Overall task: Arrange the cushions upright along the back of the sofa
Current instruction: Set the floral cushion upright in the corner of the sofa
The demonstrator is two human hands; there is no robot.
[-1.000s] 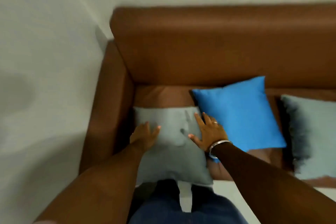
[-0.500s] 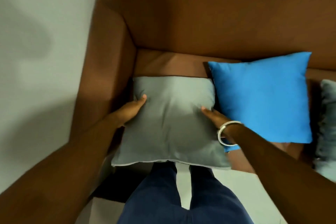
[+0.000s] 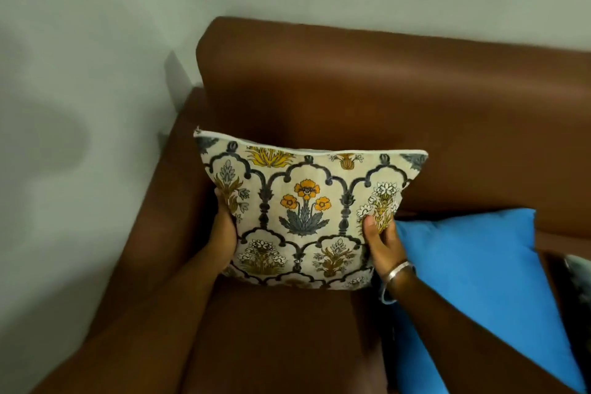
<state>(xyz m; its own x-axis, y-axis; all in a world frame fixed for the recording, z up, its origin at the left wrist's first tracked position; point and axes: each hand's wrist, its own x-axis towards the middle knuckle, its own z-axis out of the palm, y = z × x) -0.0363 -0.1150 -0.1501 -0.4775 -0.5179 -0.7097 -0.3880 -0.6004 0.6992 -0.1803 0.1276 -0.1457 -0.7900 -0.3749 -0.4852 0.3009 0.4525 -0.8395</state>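
Note:
A cushion with a cream floral print (image 3: 307,211) stands upright near the left end of the brown sofa (image 3: 399,99), its patterned face toward me and its top edge against the backrest. My left hand (image 3: 225,227) grips its left side. My right hand (image 3: 382,240), with a silver bangle at the wrist, grips its right side. A plain blue cushion (image 3: 479,278) lies flat on the seat just to the right, partly under my right forearm.
The sofa's left armrest (image 3: 153,217) runs beside the pale wall (image 3: 80,73). At the far right edge a sliver of another cushion (image 3: 580,272) shows. Bare brown seat (image 3: 281,329) lies in front of the held cushion.
The cushion lay flat with its grey back up; both hands have lifted and turned it upright, so the floral face now shows. The view has tilted up toward the backrest.

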